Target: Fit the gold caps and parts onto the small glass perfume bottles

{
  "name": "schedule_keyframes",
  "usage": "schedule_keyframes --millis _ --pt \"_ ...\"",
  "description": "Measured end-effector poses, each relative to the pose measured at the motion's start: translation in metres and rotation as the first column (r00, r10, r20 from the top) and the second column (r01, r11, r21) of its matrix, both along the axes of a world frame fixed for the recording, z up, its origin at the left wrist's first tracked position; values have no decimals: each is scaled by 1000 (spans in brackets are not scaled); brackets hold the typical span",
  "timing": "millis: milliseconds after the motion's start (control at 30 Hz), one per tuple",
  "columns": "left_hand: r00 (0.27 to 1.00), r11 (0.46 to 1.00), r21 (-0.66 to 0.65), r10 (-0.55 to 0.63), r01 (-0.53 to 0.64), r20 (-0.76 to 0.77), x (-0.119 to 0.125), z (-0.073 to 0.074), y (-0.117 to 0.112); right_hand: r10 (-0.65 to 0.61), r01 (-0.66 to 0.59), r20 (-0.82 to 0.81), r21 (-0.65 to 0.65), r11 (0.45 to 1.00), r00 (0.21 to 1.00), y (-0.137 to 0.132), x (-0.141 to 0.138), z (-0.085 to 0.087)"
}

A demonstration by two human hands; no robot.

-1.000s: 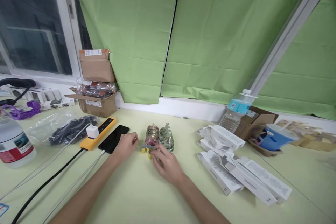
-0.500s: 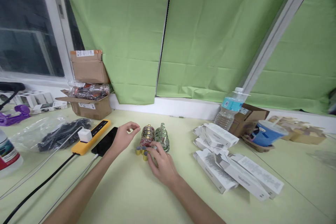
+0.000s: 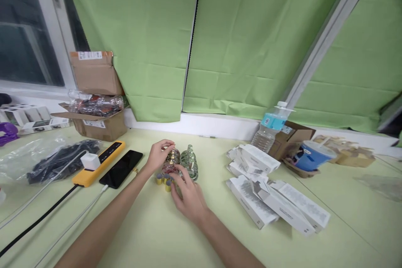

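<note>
In the middle of the table stand reddish glass bottles (image 3: 169, 166) with gold tops, beside a group of clear greenish glass bottles (image 3: 190, 161). My left hand (image 3: 159, 155) is at the far end of the reddish group. Its thumb and fingers pinch together at a gold top; what lies between them is too small to make out. My right hand (image 3: 190, 196) curves at the near end, fingertips by the nearest reddish bottle and thumb apart from them. Several short gold caps (image 3: 168, 185) stand just left of its thumb, partly hidden.
Left of my hands lie a black phone (image 3: 122, 169), a yellow power strip (image 3: 100, 163) and a small gold piece (image 3: 135, 170). Opened white cartons (image 3: 282, 205) lie on the right, before a water bottle (image 3: 266, 134) and a blue cup (image 3: 314, 155). Cardboard boxes (image 3: 103, 125) stand back left.
My left hand has moved in from beside the reddish bottles to their far gold top, closing its fingers there. My right hand stays at the near end. The view has shifted slightly right.
</note>
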State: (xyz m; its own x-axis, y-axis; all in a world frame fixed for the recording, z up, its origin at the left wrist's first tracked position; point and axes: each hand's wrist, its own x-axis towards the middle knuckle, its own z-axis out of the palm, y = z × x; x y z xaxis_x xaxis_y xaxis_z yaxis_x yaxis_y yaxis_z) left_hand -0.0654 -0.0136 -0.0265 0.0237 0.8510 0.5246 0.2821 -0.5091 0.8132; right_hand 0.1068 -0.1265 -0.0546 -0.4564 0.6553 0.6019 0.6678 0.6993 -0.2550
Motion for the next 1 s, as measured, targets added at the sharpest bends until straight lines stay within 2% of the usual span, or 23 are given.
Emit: schedule_keyframes --millis 233,400,633,1000 --pt "999 1000 -8 -7 7 31 3 2 6 10 -9 -1 5 1000 1000 0 0 0" --pt "999 1000 7 -13 13 -33 4 0 7 -4 4 7 -2 1000 1000 0 0 0" --pt "999 1000 -9 2 -3 -37 3 -1 7 3 -3 2 -5 1000 1000 1 -1 0" --pt "988 998 55 29 -20 -151 1 3 0 3 -3 -5 20 1000 1000 1 -1 -2"
